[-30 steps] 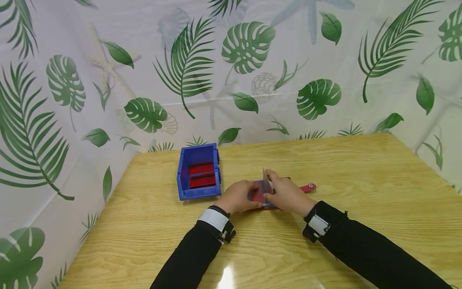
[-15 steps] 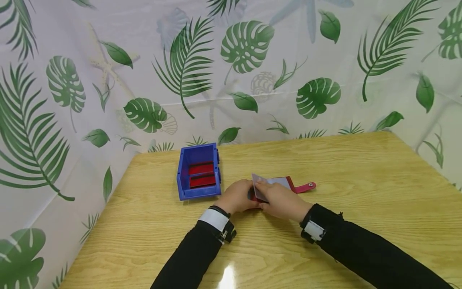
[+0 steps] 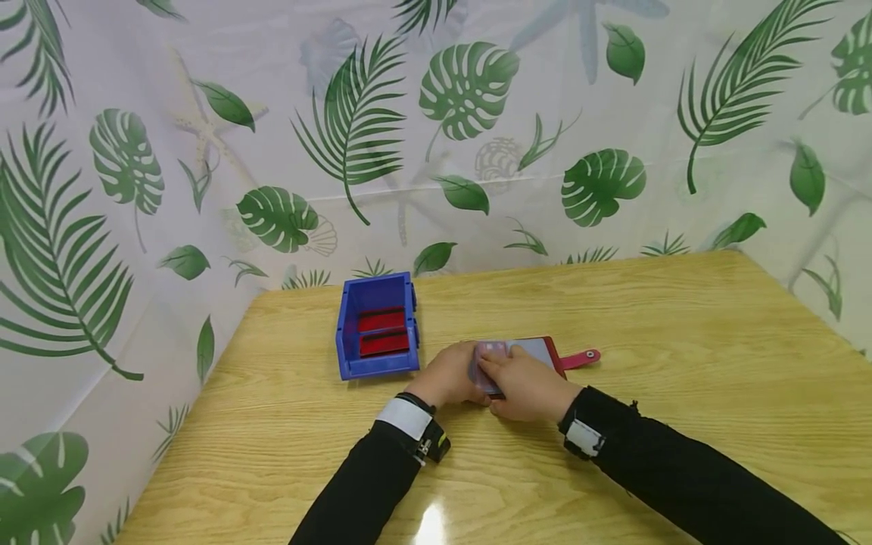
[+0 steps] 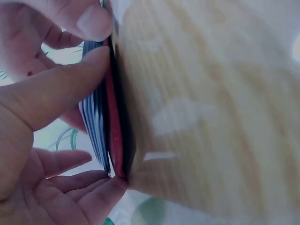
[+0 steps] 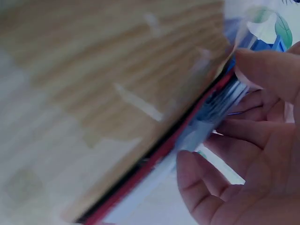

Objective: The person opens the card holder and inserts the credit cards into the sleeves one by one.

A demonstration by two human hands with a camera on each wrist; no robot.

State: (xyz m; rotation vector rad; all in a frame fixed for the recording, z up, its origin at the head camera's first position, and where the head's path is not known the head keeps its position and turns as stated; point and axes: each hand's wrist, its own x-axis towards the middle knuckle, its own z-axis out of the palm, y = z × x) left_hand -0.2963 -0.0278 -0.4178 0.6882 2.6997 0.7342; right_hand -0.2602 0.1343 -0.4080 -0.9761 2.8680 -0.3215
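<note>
An open card holder (image 3: 538, 350) with a red cover, clear plastic sleeves and a snap strap (image 3: 581, 359) lies on the table. My left hand (image 3: 448, 375) grips its left end, thumb over the edge of the sleeves (image 4: 96, 122) in the left wrist view. With my right hand (image 3: 527, 384) I pinch a turned-over sleeve (image 3: 489, 371) near the left end, thumb on top. Seen edge-on in the right wrist view, the red cover (image 5: 157, 152) has several sleeves stacked against it. The hands hide the holder's middle and left edge.
A blue plastic bin (image 3: 377, 369) stands to the left of the hands, near the table's back edge. Two flat red pieces with black edges (image 3: 384, 343) lie in it. A leaf-patterned cloth (image 3: 409, 151) hangs behind the wooden table (image 3: 272, 424).
My right hand has moved left, and the sleeve that stood upright in its fingers is now folded down to the left. A whitish sleeve shows at the right. My left hand stays nearly in place.
</note>
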